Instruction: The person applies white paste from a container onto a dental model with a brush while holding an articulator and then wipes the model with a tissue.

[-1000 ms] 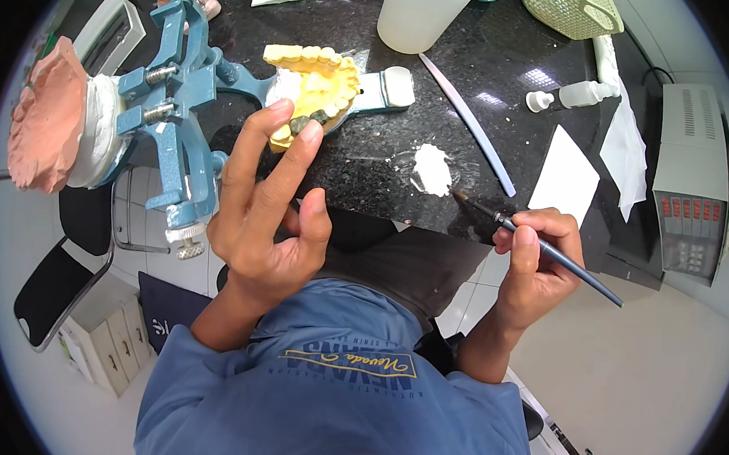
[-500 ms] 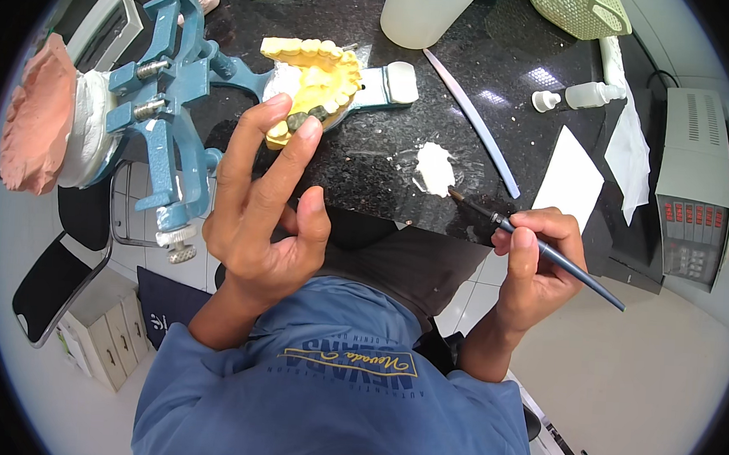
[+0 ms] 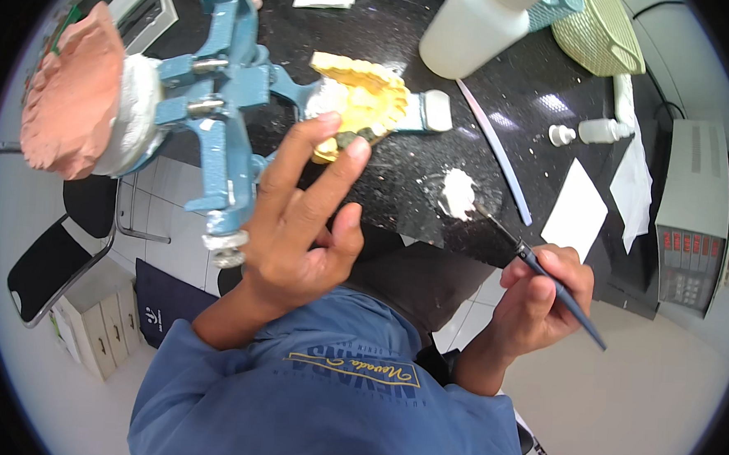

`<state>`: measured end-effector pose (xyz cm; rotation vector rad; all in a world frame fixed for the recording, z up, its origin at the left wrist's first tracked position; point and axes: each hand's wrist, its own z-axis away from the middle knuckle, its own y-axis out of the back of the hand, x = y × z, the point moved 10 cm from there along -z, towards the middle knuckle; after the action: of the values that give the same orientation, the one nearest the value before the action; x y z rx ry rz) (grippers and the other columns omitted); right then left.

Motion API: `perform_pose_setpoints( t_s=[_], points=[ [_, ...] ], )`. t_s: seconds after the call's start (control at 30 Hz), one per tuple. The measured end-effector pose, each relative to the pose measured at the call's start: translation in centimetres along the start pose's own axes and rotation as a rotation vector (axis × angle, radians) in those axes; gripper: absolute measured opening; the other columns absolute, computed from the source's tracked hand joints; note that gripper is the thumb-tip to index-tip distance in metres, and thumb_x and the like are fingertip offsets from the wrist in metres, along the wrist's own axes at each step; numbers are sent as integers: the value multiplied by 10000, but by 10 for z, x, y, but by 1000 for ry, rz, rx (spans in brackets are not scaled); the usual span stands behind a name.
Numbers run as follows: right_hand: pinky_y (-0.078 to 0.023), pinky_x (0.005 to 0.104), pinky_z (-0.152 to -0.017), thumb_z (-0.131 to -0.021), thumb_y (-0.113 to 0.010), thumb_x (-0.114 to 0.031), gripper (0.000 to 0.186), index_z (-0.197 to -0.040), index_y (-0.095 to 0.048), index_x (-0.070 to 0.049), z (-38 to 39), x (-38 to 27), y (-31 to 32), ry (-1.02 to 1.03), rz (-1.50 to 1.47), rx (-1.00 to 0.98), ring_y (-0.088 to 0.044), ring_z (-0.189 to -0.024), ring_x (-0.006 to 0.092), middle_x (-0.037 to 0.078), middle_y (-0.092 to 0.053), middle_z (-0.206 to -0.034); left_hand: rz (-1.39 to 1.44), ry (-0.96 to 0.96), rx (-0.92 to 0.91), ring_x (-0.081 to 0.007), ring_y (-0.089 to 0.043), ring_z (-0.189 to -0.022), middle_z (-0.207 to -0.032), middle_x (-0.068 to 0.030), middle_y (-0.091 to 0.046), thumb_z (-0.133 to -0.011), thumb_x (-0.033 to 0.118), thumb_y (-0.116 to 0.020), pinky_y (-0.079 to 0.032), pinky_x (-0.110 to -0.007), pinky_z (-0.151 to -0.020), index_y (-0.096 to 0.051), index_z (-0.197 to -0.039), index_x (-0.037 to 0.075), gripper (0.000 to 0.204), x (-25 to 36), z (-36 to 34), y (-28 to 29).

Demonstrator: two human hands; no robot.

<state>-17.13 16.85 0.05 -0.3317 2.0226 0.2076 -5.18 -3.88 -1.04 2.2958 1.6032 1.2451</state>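
Observation:
My left hand [image 3: 302, 232] has its fingers stretched apart, two fingertips touching the dark piece [image 3: 351, 139] and near edge of a yellow dental cast [image 3: 359, 95]. The cast sits on a blue metal articulator [image 3: 244, 85], which also carries a pink cast [image 3: 70, 97] on white plaster at the left. My right hand [image 3: 546, 299] grips a slim dark brush [image 3: 574, 313] in a pinch. Its bristle tip is at the lower right edge of a small mound of white powder [image 3: 457, 191] on the dark speckled countertop [image 3: 399, 196].
A translucent bottle [image 3: 465, 35] and a green basket [image 3: 597, 38] stand at the back. A pale strip tool [image 3: 496, 152], small white bottle [image 3: 596, 131], white pad [image 3: 574, 205] and tissue [image 3: 633, 192] lie to the right, beside a grey machine [image 3: 695, 187]. A chair [image 3: 41, 268] stands lower left.
The view has shifted, so most of the bench appears further right. The brush handle now slants more steeply, with my right hand a little lower in the picture. My left fingers remain on the cast.

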Motion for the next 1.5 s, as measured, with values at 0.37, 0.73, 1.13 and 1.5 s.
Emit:
perform_pose_setpoints(
  t_s=[0.37, 0.73, 1.13, 1.5],
  points=[
    [-517, 280, -554, -761, -698, -33, 210, -941, -590, -17, 1, -27, -77, 390, 243, -238, -639, -629, 210, 113, -631, -789, 4, 1, -56, -203, -566, -832, -1282, -231, -545, -849, 81, -611, -513, -280, -650, -624, -1223, 9, 381, 1, -1, 1],
    [-523, 281, -540, -755, -690, -25, 214, -947, -594, -22, 1, -25, -85, 403, 303, -285, -637, -610, 208, 105, -631, -784, 54, 32, -123, -343, -592, -1130, -1300, -240, -516, -829, 13, -589, -560, -340, -821, -577, -1287, 12, 458, -1, 0, -4],
    [-523, 288, -545, -749, -688, -22, 220, -950, -597, -20, 0, -24, -83, 396, 295, -286, -640, -612, 206, 103, -629, -778, 60, 34, -131, -337, -587, -1137, -1307, -240, -510, -825, 7, -591, -568, -318, -781, -574, -1288, 9, 464, -1, -1, -3],
    [-526, 284, -549, -749, -686, -25, 225, -957, -601, -30, 0, -25, -85, 389, 311, -298, -637, -594, 205, 96, -632, -780, 56, 31, -129, -329, -585, -1100, -1294, -248, -516, -823, 13, -591, -560, -334, -804, -584, -1271, 1, 448, -3, 0, -5]
  ],
)
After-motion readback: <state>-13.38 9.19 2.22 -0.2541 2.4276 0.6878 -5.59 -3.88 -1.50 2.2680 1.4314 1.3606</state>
